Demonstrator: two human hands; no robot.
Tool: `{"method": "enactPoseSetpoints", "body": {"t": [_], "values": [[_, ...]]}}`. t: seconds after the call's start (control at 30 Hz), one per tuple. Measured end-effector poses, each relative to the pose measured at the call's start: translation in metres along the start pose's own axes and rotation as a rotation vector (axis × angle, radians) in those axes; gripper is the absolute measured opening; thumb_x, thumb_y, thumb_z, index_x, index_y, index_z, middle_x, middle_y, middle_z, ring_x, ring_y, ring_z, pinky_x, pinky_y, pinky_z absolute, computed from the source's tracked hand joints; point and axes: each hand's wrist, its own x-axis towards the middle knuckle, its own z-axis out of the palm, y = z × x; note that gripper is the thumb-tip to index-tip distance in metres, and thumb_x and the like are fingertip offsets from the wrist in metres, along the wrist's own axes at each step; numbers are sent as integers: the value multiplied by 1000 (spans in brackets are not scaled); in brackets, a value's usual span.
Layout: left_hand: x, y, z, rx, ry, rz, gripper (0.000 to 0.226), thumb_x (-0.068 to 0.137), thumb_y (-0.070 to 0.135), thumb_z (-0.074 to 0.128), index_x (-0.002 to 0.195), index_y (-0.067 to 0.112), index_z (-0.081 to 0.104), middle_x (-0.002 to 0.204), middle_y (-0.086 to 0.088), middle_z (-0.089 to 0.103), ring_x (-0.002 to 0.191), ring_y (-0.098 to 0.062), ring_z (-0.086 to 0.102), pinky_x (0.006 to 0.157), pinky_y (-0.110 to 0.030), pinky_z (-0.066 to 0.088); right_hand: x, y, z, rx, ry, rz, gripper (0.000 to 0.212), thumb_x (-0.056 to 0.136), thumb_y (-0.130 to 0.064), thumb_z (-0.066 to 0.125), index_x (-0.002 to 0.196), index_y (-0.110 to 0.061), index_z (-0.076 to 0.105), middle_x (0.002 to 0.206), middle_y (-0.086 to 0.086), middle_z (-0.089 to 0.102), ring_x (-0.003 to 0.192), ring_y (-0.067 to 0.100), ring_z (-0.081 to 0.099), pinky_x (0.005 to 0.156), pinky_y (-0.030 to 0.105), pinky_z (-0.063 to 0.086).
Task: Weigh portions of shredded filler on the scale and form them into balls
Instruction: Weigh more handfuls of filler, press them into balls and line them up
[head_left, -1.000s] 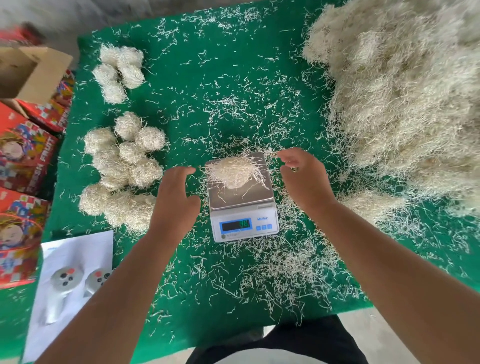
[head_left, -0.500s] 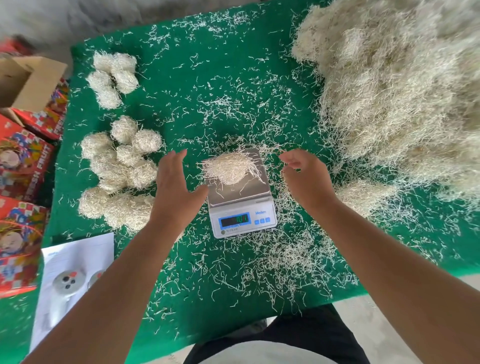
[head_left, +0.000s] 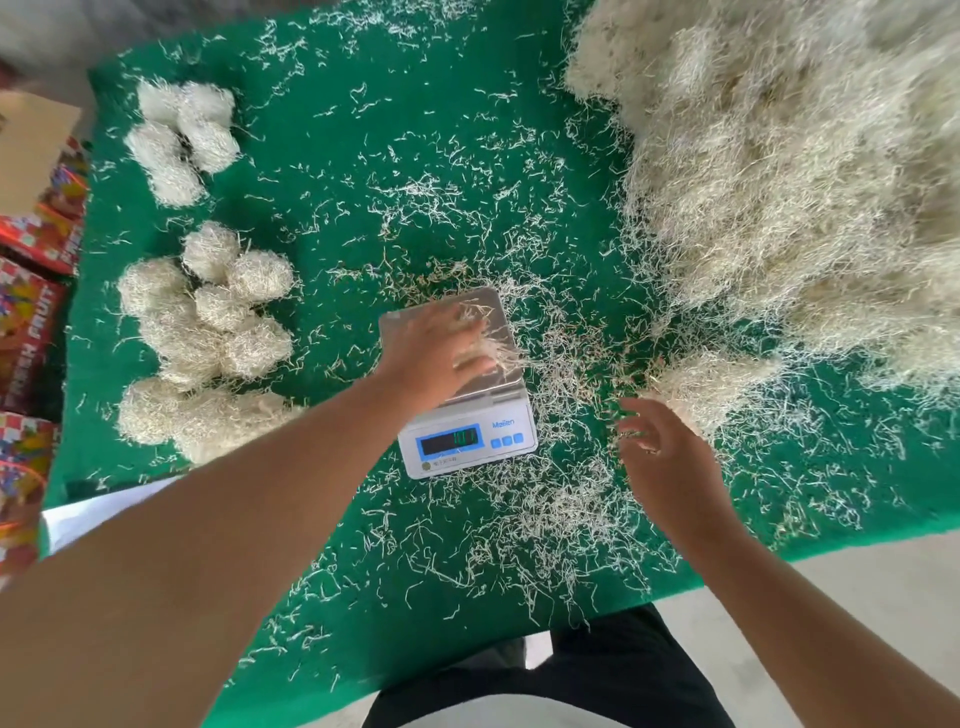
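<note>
While right hand hovers open, left hand fingers grip the filler portion on the scale.

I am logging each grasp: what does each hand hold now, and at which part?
The left hand grips the filler portion on the scale from above, fingers curled over its top. The right hand holds nothing.

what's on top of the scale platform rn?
A portion of shredded filler on the scale platform, with the left hand over it, gripping it. The hand hides most of the portion.
</note>
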Motion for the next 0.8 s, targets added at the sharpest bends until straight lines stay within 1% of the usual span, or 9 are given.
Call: {"method": "enactPoseSetpoints", "body": {"t": [0.1, 0.2, 0.3, 0.33, 0.4, 0.5, 0.6, 0.7, 0.8], "values": [[-4, 10, 23, 27, 121, 9, 45, 96, 54, 60, 137, 36, 58, 143, -4, 59, 134, -30, 52, 110, -55, 42, -11, 20, -5, -9, -19, 65, 46, 101, -12, 57, 140, -36, 54, 123, -18, 66, 114, 7, 66, 72, 38, 66], [-16, 16, 34, 29, 164, -29, 44, 94, 36, 70, 133, 19, 59, 125, -12, 66, 118, -31, 61, 98, -49, 54, -16, 25, -8, 2, -21, 91, 48, 102, -12, 56, 142, -39, 51, 128, -16, 66, 111, 7, 67, 73, 40, 66], [-35, 29, 33, -7, 174, -16, 39, 93, 34, 72, 125, 13, 64, 108, -10, 72, 97, -30, 70, 88, -51, 57, -15, 14, -7, 18, -28, 78, 51, 102, -14, 57, 146, -39, 46, 126, -17, 66, 107, 8, 69, 62, 35, 65], [-44, 36, 31, -61, 139, -8, 33, 95, 35, 68, 119, 13, 65, 99, -6, 72, 89, -27, 71, 82, -44, 58, -15, 5, -6, 24, -32, 61, 51, 103, -18, 58, 147, -39, 45, 125, -18, 66, 109, 9, 69, 66, 37, 66], [-66, 53, 24, -265, 35, -14, 24, 100, 37, 55, 94, 14, 62, 76, 4, 63, 66, -18, 63, 61, -29, 48, -16, -22, -6, 32, -35, -19, 49, 102, -38, 60, 147, -43, 43, 123, -25, 64, 114, 2, 65, 83, 40, 64], [-96, 87, -11, -803, 19, -76, 34, 95, 39, 44, 70, 18, 55, 57, 10, 48, 47, -6, 36, 48, -28, 34, -19, -75, -2, 52, -79, -189, 60, 93, -75, 45, 150, -55, 38, 141, -30, 53, 128, -8, 52, 104, 31, 45], [-109, 116, -72, -1337, 153, 28, 32, 95, 31, 45, 65, 28, 55, 53, 10, 47, 45, -7, 38, 44, -21, 33, -28, -136, 7, 197, -171, -365, 51, 99, -65, 37, 150, -61, 37, 149, -41, 39, 142, -10, 39, 114, 28, 39], [-112, 123, -134, -1649, 380, -144, 17, 91, 40, 52, 90, 28, 64, 65, 4, 62, 57, -16, 58, 50, -33, 51, -35, -196, 14, 602, -208, -378, 42, 106, -52, 37, 143, -50, 55, 139, -26, 61, 131, -2, 58, 105, 29, 55], [-116, 115, -176, -1854, 524, -363, 36, 80, 49, 57, 102, 21, 53, 68, 6, 61, 63, -15, 59, 54, -34, 53, -42, -250, 12, 724, -280, -282, 36, 108, -53, 40, 123, -42, 72, 109, 0, 77, 100, 11, 74, 84, 34, 62]]}}
